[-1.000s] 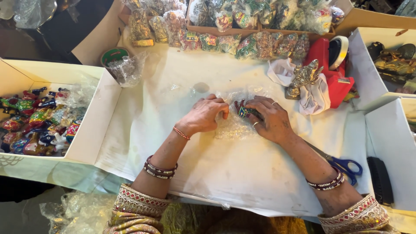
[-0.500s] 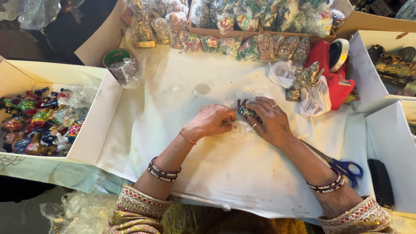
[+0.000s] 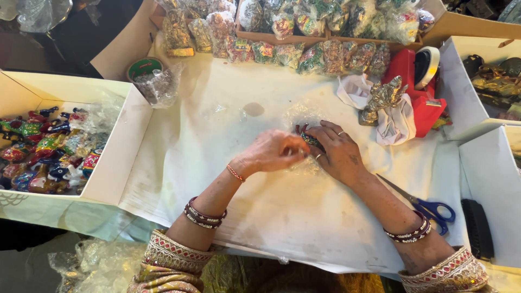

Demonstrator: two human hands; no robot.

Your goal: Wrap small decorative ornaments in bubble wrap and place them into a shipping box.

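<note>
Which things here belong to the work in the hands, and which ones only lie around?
In use:
- left hand
- right hand
- small painted figurine
- clear bubble wrap

Lying about:
- blue scissors
- metal figurine
- red tape dispenser
- box of painted figurines

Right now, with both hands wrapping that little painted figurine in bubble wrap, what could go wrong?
The small painted figurine is mostly hidden under the right hand and left hand, so a thin painted part could snap under pressure. The bubble wrap may spring open, since the red tape dispenser sits out of hand. The blue-handled scissors lie near the right forearm and could be knocked.
</note>
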